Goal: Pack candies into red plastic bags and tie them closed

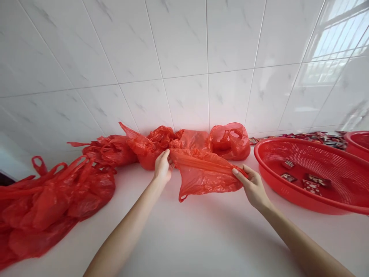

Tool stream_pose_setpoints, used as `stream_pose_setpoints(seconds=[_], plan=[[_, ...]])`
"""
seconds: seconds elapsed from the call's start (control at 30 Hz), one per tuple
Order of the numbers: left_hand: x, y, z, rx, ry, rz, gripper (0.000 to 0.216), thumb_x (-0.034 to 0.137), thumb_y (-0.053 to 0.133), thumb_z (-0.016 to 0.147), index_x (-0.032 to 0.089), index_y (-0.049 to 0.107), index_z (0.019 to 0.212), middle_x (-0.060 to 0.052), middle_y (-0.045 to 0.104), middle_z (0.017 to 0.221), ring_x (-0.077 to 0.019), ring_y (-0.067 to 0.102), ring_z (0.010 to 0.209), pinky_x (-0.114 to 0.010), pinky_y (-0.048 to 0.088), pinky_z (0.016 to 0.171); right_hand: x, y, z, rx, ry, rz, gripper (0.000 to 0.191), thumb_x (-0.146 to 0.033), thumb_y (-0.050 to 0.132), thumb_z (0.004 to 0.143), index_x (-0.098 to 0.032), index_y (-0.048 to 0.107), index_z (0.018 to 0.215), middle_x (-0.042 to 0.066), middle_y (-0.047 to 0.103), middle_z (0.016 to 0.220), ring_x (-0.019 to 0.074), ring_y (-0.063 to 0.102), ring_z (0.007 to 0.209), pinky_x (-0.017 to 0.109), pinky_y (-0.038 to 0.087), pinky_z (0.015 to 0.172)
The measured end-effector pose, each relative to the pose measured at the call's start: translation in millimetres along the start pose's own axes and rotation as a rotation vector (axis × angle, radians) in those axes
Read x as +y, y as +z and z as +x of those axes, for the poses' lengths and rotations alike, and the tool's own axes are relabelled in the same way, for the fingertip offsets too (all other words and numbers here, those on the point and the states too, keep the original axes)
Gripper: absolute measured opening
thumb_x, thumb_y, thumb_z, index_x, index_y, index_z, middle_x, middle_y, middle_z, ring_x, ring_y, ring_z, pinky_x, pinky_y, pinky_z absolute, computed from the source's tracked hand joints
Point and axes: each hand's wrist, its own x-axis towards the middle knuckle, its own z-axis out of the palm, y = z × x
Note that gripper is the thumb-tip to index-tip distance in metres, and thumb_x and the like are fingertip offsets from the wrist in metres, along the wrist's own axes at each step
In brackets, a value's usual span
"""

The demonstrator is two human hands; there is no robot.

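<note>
In the head camera's view, we hold a thin, translucent red plastic bag (209, 177) stretched sideways over a smooth white tabletop (173, 242). Our left hand (163, 167) is closed on its upper left corner, and our right hand (253, 187) pinches its right end between thumb and fingers. A looped handle dangles at the bag's lower left.

Behind it we see a row of filled, bunched red plastic bags (108, 150) near the wall of glossy white marbled tiles (184, 46); how many there are, we cannot tell. At far left sits a larger heap of knotted red plastic bags (49, 209).

To our right stands a wide, round red plastic basket (276, 184) with perforated sides, a few small patterned packets (313, 187) on its bottom. More dark, shiny wrappers (307, 136) lie behind it along the wall.
</note>
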Motion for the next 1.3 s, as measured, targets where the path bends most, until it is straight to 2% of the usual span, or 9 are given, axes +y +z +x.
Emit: stream_pose_setpoints(seconds=[0.1,0.37,0.47,0.57,0.67,0.8,0.9,1.03,1.3], plan=[[8,-4,-12,-0.038,-0.031,-0.038,0.008,0.026,0.066,0.079,0.020,0.065,0.085,-0.004,0.072,0.081,-0.0151,0.067,0.068,-0.024,0.052,0.060,0,2,-1,-0.078,0.134,0.095,0.045,-0.058,0.077,0.075,-0.021,0.054,0.068,-0.001,0.057,0.066,0.0132,0.053,0.059,0.026,0.045,0.057],[-16,0,-59,-0.491,-0.141,0.115,0.027,0.021,0.084,0.058,0.017,0.072,0.081,-0.006,0.075,0.081,-0.0243,0.070,0.080,-0.036,0.055,0.074,26,4,5,-0.118,0.339,0.016,0.048,-0.066,0.070,0.076,-0.018,0.066,0.079,0.006,0.069,0.075,0.0167,0.063,0.065,0.028,0.050,0.057],[-29,8,-70,-0.607,-0.052,0.268,0.034,0.029,0.087,0.059,0.018,0.072,0.087,-0.007,0.077,0.090,-0.0265,0.070,0.091,-0.038,0.055,0.084,39,-3,11,-0.021,0.192,-0.253,0.045,-0.063,0.066,0.079,-0.020,0.064,0.088,0.007,0.071,0.079,0.0212,0.067,0.070,0.034,0.055,0.062],[-35,17,-74,-0.567,0.053,0.388,0.033,0.031,0.081,0.067,0.018,0.068,0.095,-0.007,0.075,0.097,-0.0253,0.070,0.093,-0.037,0.055,0.085,36,-10,14,0.159,-0.015,-0.410,0.038,-0.054,0.069,0.080,-0.022,0.060,0.097,0.010,0.071,0.101,0.0267,0.067,0.092,0.044,0.055,0.081],[-36,25,-78,-0.561,0.157,0.518,0.034,0.026,0.074,0.075,0.020,0.063,0.106,-0.007,0.070,0.109,-0.0221,0.069,0.095,-0.035,0.055,0.085,16,-5,1,0.245,-0.487,-0.567,0.020,-0.033,0.062,0.090,-0.023,0.059,0.108,0.013,0.066,0.120,0.0280,0.062,0.113,0.048,0.051,0.095],[-39,35,-83,-0.697,0.315,0.663,0.030,0.026,0.072,0.077,0.020,0.064,0.105,-0.008,0.066,0.115,-0.0233,0.065,0.105,-0.036,0.055,0.090,-8,20,-26,-0.154,-0.969,-0.714,0.033,-0.009,0.052,0.092,-0.023,0.058,0.120,0.013,0.069,0.115,0.0241,0.066,0.106,0.041,0.054,0.089],[-48,43,-81,-0.886,0.490,0.748,0.030,0.020,0.064,0.078,0.020,0.064,0.108,-0.009,0.066,0.118,-0.0250,0.062,0.111,-0.039,0.053,0.097,-8,32,-34,-0.353,-1.038,-0.810,0.030,-0.012,0.052,0.093,-0.022,0.060,0.120,0.009,0.072,0.100,0.0229,0.067,0.090,0.041,0.054,0.083],[-65,55,-73,-1.113,0.676,0.797,0.021,0.015,0.056,0.081,0.024,0.067,0.096,-0.008,0.072,0.105,-0.0264,0.064,0.106,-0.038,0.052,0.095,1,30,-30,-0.263,-0.947,-0.830,0.020,-0.012,0.049,0.094,-0.021,0.065,0.102,0.006,0.071,0.088,0.0171,0.062,0.072,0.031,0.049,0.066],[-104,78,-66,-1.202,0.525,0.738,0.007,0.032,0.068,0.073,0.028,0.064,0.070,-0.005,0.070,0.076,-0.0263,0.065,0.085,-0.037,0.052,0.082,6,26,-26,-0.305,-0.994,-0.938,0.025,-0.013,0.047,0.096,-0.022,0.062,0.078,0.000,0.064,0.066,0.0143,0.054,0.062,0.032,0.045,0.071]])
